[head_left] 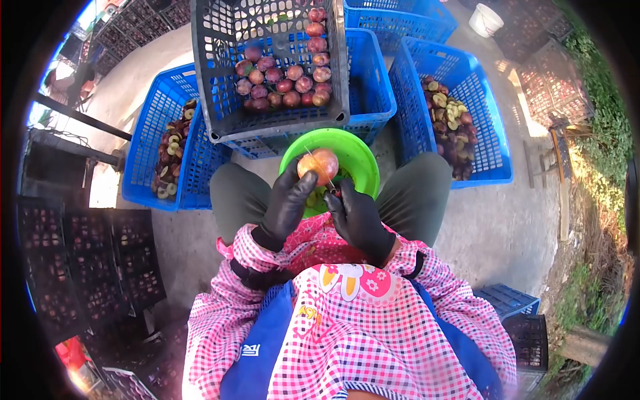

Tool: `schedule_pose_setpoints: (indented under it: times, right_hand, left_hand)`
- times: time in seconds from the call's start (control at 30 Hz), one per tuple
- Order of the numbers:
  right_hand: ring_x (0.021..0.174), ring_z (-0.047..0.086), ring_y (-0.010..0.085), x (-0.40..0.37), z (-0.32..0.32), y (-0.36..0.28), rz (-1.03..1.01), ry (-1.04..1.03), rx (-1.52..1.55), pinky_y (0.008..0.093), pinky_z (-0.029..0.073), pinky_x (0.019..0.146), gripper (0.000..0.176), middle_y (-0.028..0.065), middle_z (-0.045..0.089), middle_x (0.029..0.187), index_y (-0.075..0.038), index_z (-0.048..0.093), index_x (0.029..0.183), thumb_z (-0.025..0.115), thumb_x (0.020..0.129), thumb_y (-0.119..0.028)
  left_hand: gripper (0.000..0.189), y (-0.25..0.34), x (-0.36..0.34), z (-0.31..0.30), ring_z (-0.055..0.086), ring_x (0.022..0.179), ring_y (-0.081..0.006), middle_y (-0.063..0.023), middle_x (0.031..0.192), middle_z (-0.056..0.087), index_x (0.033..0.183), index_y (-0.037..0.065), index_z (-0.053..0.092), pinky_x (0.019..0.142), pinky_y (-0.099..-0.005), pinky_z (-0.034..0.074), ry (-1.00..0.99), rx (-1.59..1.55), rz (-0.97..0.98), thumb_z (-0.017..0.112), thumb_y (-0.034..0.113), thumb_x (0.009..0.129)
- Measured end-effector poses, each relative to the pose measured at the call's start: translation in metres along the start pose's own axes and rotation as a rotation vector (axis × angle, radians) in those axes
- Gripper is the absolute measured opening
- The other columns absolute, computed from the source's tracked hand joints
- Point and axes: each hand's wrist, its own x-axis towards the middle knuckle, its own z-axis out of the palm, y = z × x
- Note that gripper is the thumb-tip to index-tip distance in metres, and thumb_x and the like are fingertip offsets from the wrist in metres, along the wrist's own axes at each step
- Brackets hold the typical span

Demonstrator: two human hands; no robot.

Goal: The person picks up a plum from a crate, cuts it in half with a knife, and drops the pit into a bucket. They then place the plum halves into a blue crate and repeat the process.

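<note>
Between thumb and fingers of my left hand [287, 200], in a black glove, is a reddish-yellow plum [323, 165]. My right hand [360, 220], also gloved, is closed around the handle of a small knife [331, 189]. The knife's thin blade lies across the plum in this view. Both hands are over a bright green bucket [363, 157] between my knees, with some yellowish pieces showing inside. Just beyond it, a black crate [277, 127] is tilted toward me, with whole plums [285, 85] gathered in its lower part.
Blue crates with cut plums stand at left [143, 150] and right [490, 133]. Another blue crate [377, 87] sits beneath the black one. Dark crates of fruit [93, 260] are stacked at far left. A white bucket [485, 21] stands at the back right.
</note>
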Motion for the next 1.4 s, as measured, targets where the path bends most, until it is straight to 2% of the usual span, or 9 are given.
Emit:
schedule_pose_setpoints:
  times: [0.2, 0.33, 0.47, 0.53, 0.67, 0.93, 1.0, 1.33, 1.4]
  right_hand:
    - [0.057, 0.062, 0.0347, 0.010, -0.021, -0.007, 0.682, -0.409, 0.735, 0.0443, 0.045, 0.053, 0.026, 0.0161, 0.063, 0.072, 0.001, 0.052, 0.109, 0.054, 0.097, -0.022]
    - [0.056, 0.057, 0.0173, -0.003, -0.007, 0.002, 0.055, -0.020, -0.273, 0.0336, 0.043, 0.052, 0.024, 0.0046, 0.057, 0.070, -0.001, 0.053, 0.104, 0.050, 0.100, -0.024]
    - [0.069, 0.050, 0.0080, 0.010, -0.017, -0.011, 0.321, 0.096, 1.078, 0.0265, 0.044, 0.060, 0.022, -0.0012, 0.050, 0.076, -0.002, 0.054, 0.106, 0.055, 0.099, -0.022]
    - [0.078, 0.064, 0.0260, 0.023, -0.039, -0.015, -0.034, 0.218, 0.075, 0.0356, 0.049, 0.069, 0.046, 0.0145, 0.062, 0.092, -0.001, 0.053, 0.111, 0.070, 0.088, -0.038]
    - [0.088, 0.064, 0.0370, 0.025, -0.020, 0.009, 0.003, 0.030, 0.068, 0.0422, 0.049, 0.078, 0.065, 0.0205, 0.063, 0.100, 0.000, 0.053, 0.112, 0.079, 0.075, -0.047]
    - [0.078, 0.064, 0.0327, 0.032, -0.009, 0.003, 0.053, 0.259, 0.093, 0.0415, 0.048, 0.070, 0.052, 0.0159, 0.061, 0.084, -0.002, 0.056, 0.099, 0.081, 0.074, -0.040]
    - [0.076, 0.064, 0.0318, 0.031, -0.012, 0.002, 0.097, 0.276, 0.113, 0.0412, 0.048, 0.068, 0.051, 0.0151, 0.060, 0.082, -0.002, 0.057, 0.097, 0.081, 0.073, -0.040]
    - [0.064, 0.065, 0.0258, 0.029, -0.035, 0.016, -0.600, -0.182, -0.147, 0.0348, 0.049, 0.055, 0.034, 0.0103, 0.064, 0.082, -0.005, 0.061, 0.097, 0.073, 0.080, -0.032]
    - [0.065, 0.062, 0.0138, 0.043, -0.039, 0.021, 0.450, -0.108, 0.834, 0.0259, 0.047, 0.054, 0.028, 0.0042, 0.064, 0.087, -0.005, 0.058, 0.108, 0.064, 0.091, -0.026]
  left_hand:
    - [0.057, -0.017, -0.005, -0.016, 0.057, 0.113, -0.0234, -0.0150, 0.124, 0.056, 0.131, 0.002, 0.046, 0.095, -0.0364, 0.046, -0.013, 0.312, -0.020, 0.072, 0.026, 0.086]
    - [0.054, -0.017, 0.013, -0.010, 0.058, 0.113, -0.0234, -0.0155, 0.126, 0.057, 0.130, 0.000, 0.048, 0.095, -0.0365, 0.047, -0.107, 0.515, 0.145, 0.071, 0.024, 0.087]
    - [0.057, -0.013, -0.007, -0.014, 0.055, 0.117, -0.0236, -0.0151, 0.127, 0.058, 0.134, -0.001, 0.047, 0.104, -0.0374, 0.040, -0.009, -0.136, -0.196, 0.058, 0.039, 0.095]
    - [0.058, -0.027, -0.017, -0.015, 0.054, 0.119, -0.0231, -0.0153, 0.132, 0.053, 0.135, 0.000, 0.045, 0.104, -0.0384, 0.041, 0.011, -0.567, -0.413, 0.051, 0.044, 0.098]
    - [0.058, -0.002, -0.016, 0.007, 0.054, 0.119, -0.0229, -0.0143, 0.134, 0.051, 0.137, 0.001, 0.043, 0.104, -0.0379, 0.042, -0.204, -0.945, -0.609, 0.042, 0.047, 0.101]
    - [0.051, -0.027, -0.002, 0.006, 0.061, 0.094, -0.0173, -0.0115, 0.107, 0.061, 0.123, 0.000, 0.053, 0.079, -0.0296, 0.050, -0.068, 0.481, 0.261, 0.027, 0.041, 0.105]
    - [0.048, -0.027, -0.006, 0.009, 0.061, 0.094, -0.0160, -0.0113, 0.102, 0.061, 0.121, 0.001, 0.053, 0.077, -0.0269, 0.050, 0.028, -0.121, -0.344, 0.031, 0.040, 0.104]
    - [0.037, 0.028, -0.007, 0.047, 0.056, 0.057, -0.0154, -0.0071, 0.086, 0.062, 0.123, 0.004, 0.051, 0.047, -0.0251, 0.044, 0.249, -0.736, -1.010, 0.047, 0.032, 0.098]
    - [0.042, 0.008, 0.007, 0.026, 0.050, 0.047, -0.0129, -0.0083, 0.084, 0.062, 0.122, 0.006, 0.052, 0.036, -0.0229, 0.034, -0.441, -0.166, -0.449, 0.042, 0.041, 0.100]
